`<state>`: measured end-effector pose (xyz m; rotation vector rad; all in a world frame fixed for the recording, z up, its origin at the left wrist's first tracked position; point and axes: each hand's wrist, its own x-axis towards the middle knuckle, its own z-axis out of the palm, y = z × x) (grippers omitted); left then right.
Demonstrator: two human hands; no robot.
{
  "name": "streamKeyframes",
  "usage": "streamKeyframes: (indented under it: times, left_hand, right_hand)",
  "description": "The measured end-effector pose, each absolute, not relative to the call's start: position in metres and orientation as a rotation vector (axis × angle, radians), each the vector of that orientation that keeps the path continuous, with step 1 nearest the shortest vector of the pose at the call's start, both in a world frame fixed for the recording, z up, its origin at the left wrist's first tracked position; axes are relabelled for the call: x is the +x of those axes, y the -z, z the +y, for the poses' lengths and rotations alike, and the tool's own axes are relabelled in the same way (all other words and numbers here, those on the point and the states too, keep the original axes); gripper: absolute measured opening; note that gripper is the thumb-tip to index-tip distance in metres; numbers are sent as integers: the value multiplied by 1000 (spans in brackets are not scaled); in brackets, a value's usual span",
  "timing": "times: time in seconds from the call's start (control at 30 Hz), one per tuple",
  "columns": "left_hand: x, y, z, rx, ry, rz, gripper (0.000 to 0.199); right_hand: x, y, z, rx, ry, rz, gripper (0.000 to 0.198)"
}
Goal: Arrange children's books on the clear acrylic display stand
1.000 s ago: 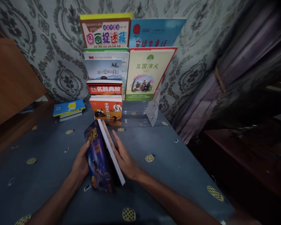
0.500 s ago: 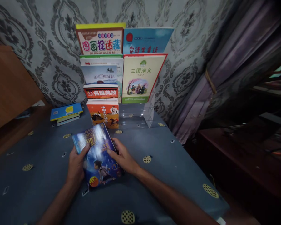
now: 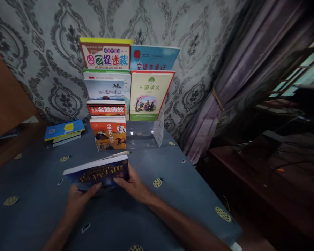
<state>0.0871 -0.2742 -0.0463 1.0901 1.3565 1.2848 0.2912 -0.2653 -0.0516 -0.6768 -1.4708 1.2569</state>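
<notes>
Two hands hold a dark blue book [image 3: 107,171] over the tabletop [image 3: 180,205], in front of a clear stand [image 3: 157,134].
The left hand [image 3: 80,196] grips the book's lower left part and the right hand [image 3: 133,184] its right end, each with the thumb across the cover; the fingers are closed to about the book's thickness, though those of the left hand are largely hidden behind it. The book is tilted, its pale page edge uppermost and nearest the stand, just before an orange book [image 3: 110,137] in the bottom row. Behind rise more books, among them a pale green one [image 3: 149,94]; a small stack [image 3: 65,130] lies left of the stand.
</notes>
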Motion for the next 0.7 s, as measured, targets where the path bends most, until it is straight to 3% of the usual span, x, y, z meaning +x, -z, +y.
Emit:
streamKeyframes:
  times: [0.23, 0.47, 0.7]
  left_hand:
    - [96, 45, -279, 949, -1367, 1337, 51]
    - [94, 54, -277, 966, -1362, 1313, 52]
    - [79, 65, -265, 958, -1365, 1154, 46]
  right_hand:
    - [304, 46, -257, -628, -1287, -1430, 65]
    - [324, 23, -251, -677, -1134, -1580, 49]
    - [331, 21, -252, -657, -1237, -1628, 48]
